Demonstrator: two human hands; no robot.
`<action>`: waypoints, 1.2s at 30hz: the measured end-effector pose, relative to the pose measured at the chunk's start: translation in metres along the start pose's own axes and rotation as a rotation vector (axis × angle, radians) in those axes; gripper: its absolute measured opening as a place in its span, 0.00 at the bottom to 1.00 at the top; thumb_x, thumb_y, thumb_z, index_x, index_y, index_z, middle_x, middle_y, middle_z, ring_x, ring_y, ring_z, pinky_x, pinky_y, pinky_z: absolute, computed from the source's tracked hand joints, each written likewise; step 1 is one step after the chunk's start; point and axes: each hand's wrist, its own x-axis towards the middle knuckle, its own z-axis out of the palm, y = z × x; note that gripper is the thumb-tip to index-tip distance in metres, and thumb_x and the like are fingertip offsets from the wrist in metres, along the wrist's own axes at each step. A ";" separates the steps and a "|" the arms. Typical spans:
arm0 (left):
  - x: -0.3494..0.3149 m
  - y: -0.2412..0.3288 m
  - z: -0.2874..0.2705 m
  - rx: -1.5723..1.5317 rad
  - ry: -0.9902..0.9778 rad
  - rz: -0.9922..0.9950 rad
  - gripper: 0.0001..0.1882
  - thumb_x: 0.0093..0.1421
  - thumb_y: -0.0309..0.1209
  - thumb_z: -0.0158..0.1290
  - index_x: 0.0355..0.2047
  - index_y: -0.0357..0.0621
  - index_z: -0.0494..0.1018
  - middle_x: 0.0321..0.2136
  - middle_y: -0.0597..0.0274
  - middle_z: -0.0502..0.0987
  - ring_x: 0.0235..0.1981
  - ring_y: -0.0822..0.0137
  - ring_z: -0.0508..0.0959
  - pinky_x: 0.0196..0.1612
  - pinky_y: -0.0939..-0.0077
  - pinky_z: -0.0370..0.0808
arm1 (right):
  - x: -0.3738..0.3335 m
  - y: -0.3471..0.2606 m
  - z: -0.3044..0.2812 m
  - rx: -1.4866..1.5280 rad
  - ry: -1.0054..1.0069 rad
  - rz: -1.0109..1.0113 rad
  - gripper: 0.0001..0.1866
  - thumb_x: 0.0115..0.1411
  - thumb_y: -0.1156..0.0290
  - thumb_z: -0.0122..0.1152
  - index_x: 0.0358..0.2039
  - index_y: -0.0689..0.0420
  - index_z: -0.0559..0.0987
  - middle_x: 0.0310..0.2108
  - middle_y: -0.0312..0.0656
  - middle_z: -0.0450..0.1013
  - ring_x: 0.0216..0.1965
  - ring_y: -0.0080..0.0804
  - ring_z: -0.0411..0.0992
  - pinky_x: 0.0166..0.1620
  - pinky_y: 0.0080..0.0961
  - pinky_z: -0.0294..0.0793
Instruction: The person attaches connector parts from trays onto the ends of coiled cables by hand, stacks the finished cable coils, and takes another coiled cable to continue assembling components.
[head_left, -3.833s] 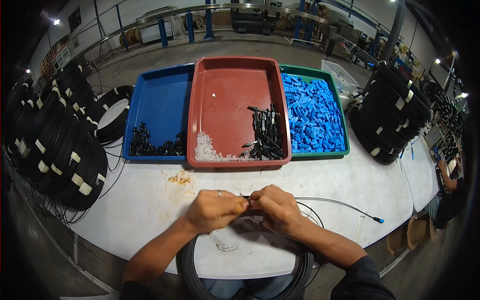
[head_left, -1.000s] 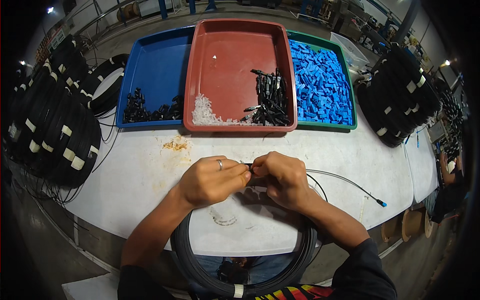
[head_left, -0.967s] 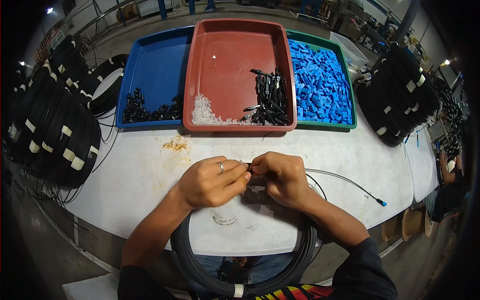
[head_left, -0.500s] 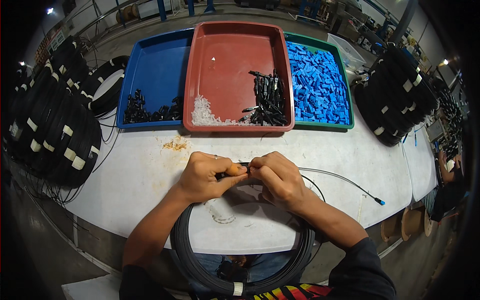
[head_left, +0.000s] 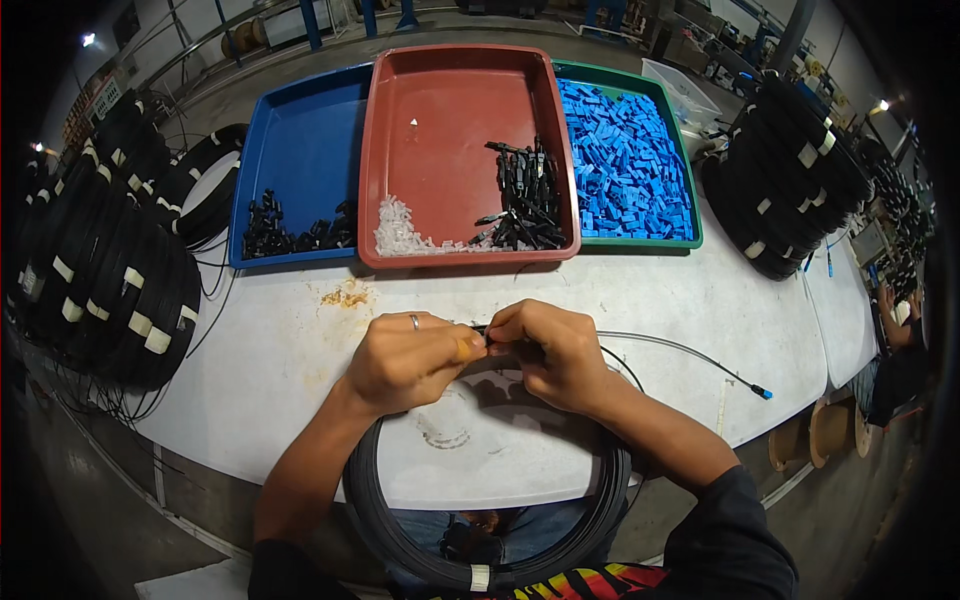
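Observation:
A coil of black cable (head_left: 372,490) stretches from the table's near edge down over my lap, with a white label (head_left: 480,577) at its lowest part. Above its far side, my left hand (head_left: 415,360) and my right hand (head_left: 550,350) meet, fingertips pinched on a small stretch of black cable (head_left: 487,338). The fingers cover most of what they grip. One ring and an orange-yellow wrap show on the left hand. From behind the right hand a thin cable end (head_left: 690,352) runs out across the table to a blue-tipped connector (head_left: 762,391).
Beyond my hands stand a blue tray (head_left: 300,140) with black parts, a red tray (head_left: 455,100) with clear pieces and black connectors, and a green tray (head_left: 697,215) full of blue clips. Cable coils are stacked at left (head_left: 110,290) and right (head_left: 785,180).
Both hands have turned slightly, the left rolling knuckles up and its thumb going out of sight. The grip stays at the same spot. The view has shifted a little.

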 end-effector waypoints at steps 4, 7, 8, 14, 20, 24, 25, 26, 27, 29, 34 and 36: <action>-0.003 0.003 -0.001 -0.248 0.026 -0.359 0.07 0.47 0.19 0.69 0.25 0.36 0.81 0.25 0.54 0.84 0.23 0.62 0.84 0.28 0.75 0.81 | 0.000 0.003 0.000 -0.275 0.066 -0.290 0.17 0.36 0.88 0.63 0.31 0.63 0.75 0.37 0.47 0.78 0.35 0.45 0.78 0.37 0.34 0.78; -0.001 0.006 -0.001 -0.236 -0.035 -0.344 0.07 0.46 0.18 0.69 0.26 0.36 0.81 0.26 0.53 0.85 0.25 0.62 0.86 0.32 0.74 0.83 | -0.002 0.002 -0.003 -0.340 0.051 -0.361 0.17 0.36 0.86 0.63 0.31 0.62 0.75 0.38 0.46 0.77 0.34 0.45 0.76 0.36 0.34 0.76; -0.001 0.005 0.000 -0.198 -0.048 -0.247 0.08 0.46 0.17 0.68 0.26 0.36 0.81 0.26 0.53 0.85 0.26 0.62 0.86 0.32 0.73 0.83 | -0.002 0.003 -0.003 -0.331 0.022 -0.349 0.17 0.36 0.86 0.63 0.31 0.61 0.75 0.38 0.46 0.77 0.33 0.46 0.76 0.35 0.34 0.75; 0.008 0.002 0.004 0.172 -0.068 0.207 0.08 0.51 0.20 0.62 0.19 0.39 0.73 0.26 0.58 0.80 0.26 0.66 0.81 0.30 0.74 0.80 | -0.002 0.003 -0.001 -0.099 -0.028 0.051 0.17 0.40 0.95 0.59 0.32 0.66 0.77 0.36 0.50 0.80 0.35 0.42 0.81 0.37 0.30 0.81; 0.005 0.000 -0.001 0.264 -0.115 0.279 0.07 0.48 0.18 0.65 0.21 0.35 0.77 0.28 0.53 0.82 0.29 0.62 0.84 0.30 0.73 0.82 | 0.001 0.008 0.002 0.094 0.017 0.070 0.15 0.42 0.92 0.61 0.32 0.65 0.76 0.29 0.48 0.78 0.33 0.47 0.80 0.37 0.31 0.80; -0.002 -0.002 0.001 -0.113 0.023 -0.109 0.08 0.44 0.17 0.68 0.24 0.36 0.79 0.27 0.54 0.84 0.26 0.62 0.85 0.30 0.74 0.82 | -0.001 -0.001 0.001 -0.073 0.059 -0.071 0.17 0.40 0.91 0.61 0.33 0.63 0.76 0.34 0.47 0.78 0.35 0.46 0.79 0.37 0.33 0.80; -0.001 0.001 0.001 -0.171 0.012 -0.239 0.10 0.43 0.17 0.68 0.26 0.37 0.80 0.27 0.56 0.85 0.27 0.63 0.86 0.30 0.75 0.82 | -0.002 0.000 0.000 -0.164 0.059 -0.144 0.18 0.39 0.91 0.62 0.33 0.62 0.76 0.35 0.46 0.77 0.35 0.45 0.79 0.38 0.34 0.79; -0.002 0.002 0.001 -0.171 0.013 -0.237 0.10 0.43 0.17 0.68 0.26 0.37 0.80 0.27 0.56 0.85 0.27 0.63 0.86 0.30 0.75 0.82 | -0.002 0.000 -0.001 -0.256 0.060 -0.217 0.19 0.38 0.90 0.62 0.33 0.61 0.75 0.37 0.46 0.77 0.36 0.45 0.78 0.38 0.34 0.79; -0.003 0.003 0.002 -0.214 0.042 -0.281 0.10 0.43 0.18 0.69 0.27 0.37 0.81 0.26 0.55 0.85 0.26 0.63 0.85 0.29 0.75 0.81 | -0.002 0.000 -0.001 -0.257 0.060 -0.218 0.19 0.38 0.90 0.62 0.33 0.61 0.75 0.37 0.46 0.77 0.36 0.45 0.78 0.38 0.34 0.79; -0.004 0.002 0.004 -0.254 0.070 -0.322 0.10 0.44 0.19 0.69 0.28 0.37 0.81 0.26 0.55 0.84 0.25 0.62 0.85 0.29 0.75 0.81 | -0.001 0.000 -0.001 -0.327 0.050 -0.288 0.19 0.36 0.89 0.63 0.31 0.59 0.75 0.37 0.45 0.76 0.36 0.44 0.77 0.38 0.35 0.78; 0.002 -0.004 0.005 -0.019 0.003 0.060 0.06 0.48 0.19 0.65 0.25 0.37 0.78 0.26 0.56 0.82 0.24 0.62 0.83 0.28 0.72 0.80 | 0.000 -0.004 -0.003 -0.210 0.019 -0.119 0.18 0.37 0.92 0.64 0.30 0.63 0.77 0.34 0.47 0.79 0.34 0.42 0.80 0.35 0.30 0.80; 0.005 -0.004 0.007 0.037 -0.018 0.149 0.05 0.50 0.19 0.64 0.25 0.36 0.77 0.26 0.57 0.81 0.24 0.63 0.82 0.28 0.73 0.80 | -0.001 0.002 -0.002 -0.161 0.007 -0.034 0.16 0.37 0.93 0.63 0.30 0.64 0.77 0.34 0.47 0.79 0.33 0.42 0.80 0.35 0.29 0.80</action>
